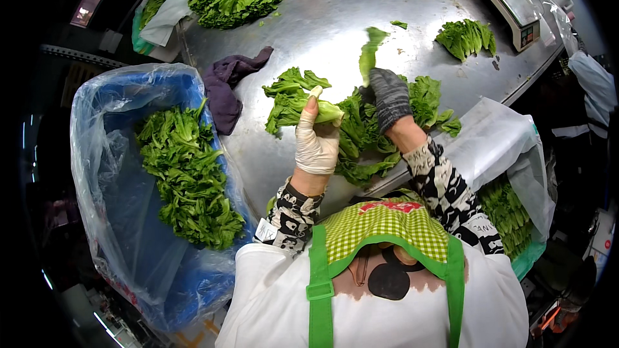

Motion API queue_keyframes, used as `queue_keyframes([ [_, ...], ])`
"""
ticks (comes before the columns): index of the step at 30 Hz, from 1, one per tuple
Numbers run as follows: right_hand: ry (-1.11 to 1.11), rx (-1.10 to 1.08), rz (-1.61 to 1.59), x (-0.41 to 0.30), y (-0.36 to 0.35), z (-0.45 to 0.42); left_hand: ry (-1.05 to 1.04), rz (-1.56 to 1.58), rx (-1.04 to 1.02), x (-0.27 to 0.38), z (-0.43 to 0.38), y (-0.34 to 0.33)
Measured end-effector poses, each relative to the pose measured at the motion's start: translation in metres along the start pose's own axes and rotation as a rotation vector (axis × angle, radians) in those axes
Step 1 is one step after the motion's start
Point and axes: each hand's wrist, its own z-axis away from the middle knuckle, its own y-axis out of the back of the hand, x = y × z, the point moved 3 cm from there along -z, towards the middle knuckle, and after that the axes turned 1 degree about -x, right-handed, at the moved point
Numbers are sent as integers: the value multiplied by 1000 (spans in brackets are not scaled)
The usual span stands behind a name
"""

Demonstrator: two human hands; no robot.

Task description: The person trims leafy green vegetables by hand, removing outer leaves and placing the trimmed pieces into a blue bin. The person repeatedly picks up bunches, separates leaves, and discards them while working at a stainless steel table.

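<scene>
My left hand point(316, 140), in a thin white glove with the thumb tip bare, grips a small head of leafy lettuce point(290, 108). Its pale cut stem end points right and its leaves spread to the left. My right hand point(387, 96) wears a grey knit glove and pinches a single lettuce leaf point(371, 50), which stands up above the fingers and looks blurred. Beneath and between both hands, a loose pile of lettuce leaves point(360, 128) lies on the metal table point(309, 34).
Left of the table stands a plastic-lined blue crate point(121, 212) with loose greens point(193, 179). A dark purple cloth point(227, 84) lies near it. Farther off are a lettuce heap point(237, 0), a small lettuce bunch point(466, 38) and a scale point(515, 14). A lined crate of lettuce point(505, 217) is at right.
</scene>
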Motion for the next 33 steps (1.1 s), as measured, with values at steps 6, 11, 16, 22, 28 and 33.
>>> queue_keyframes([
  [6,388,-364,814,-30,-36,31,72,-111,192,8,-19,19],
  [11,438,-270,660,-20,-25,33,66,-379,144,-5,-17,6],
  [16,-94,-277,223,-23,-16,32,156,-127,-97,-8,-19,16],
  [22,752,-384,1129,-17,-6,38,193,34,-141,-10,-25,16],
  [28,492,-267,975,-51,-21,49,204,-69,-76,-15,-24,20],
  [33,669,-206,1130,-29,-21,44,145,-104,-11,-28,-25,23],
])
